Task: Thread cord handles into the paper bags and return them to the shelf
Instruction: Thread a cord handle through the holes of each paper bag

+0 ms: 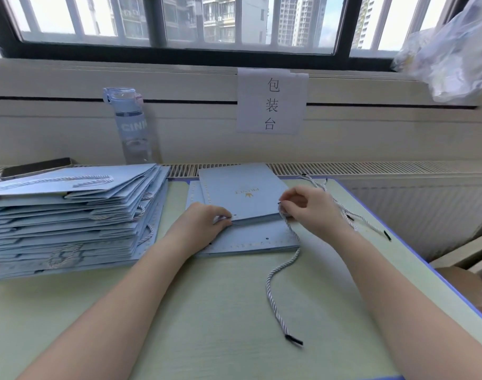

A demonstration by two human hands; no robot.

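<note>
A flat light-blue paper bag [240,193] with a gold crown print lies on top of another blue bag [250,242] in the middle of the table. My left hand [204,220] pinches the top bag's near-left edge by its punched hole. My right hand [308,207] pinches one end of a white-and-grey twisted cord [275,272] at the bag's near-right corner. The cord trails toward me across the table and ends in a black tip [294,340]. Several loose cords [346,212] lie behind my right hand.
A tall stack of blue bags with cord handles [70,215] fills the table's left side. Behind it stand a clear water bottle [133,127] and a dark phone [35,167]. A paper sign [271,101] hangs on the wall. The table's right edge [426,259] runs diagonally.
</note>
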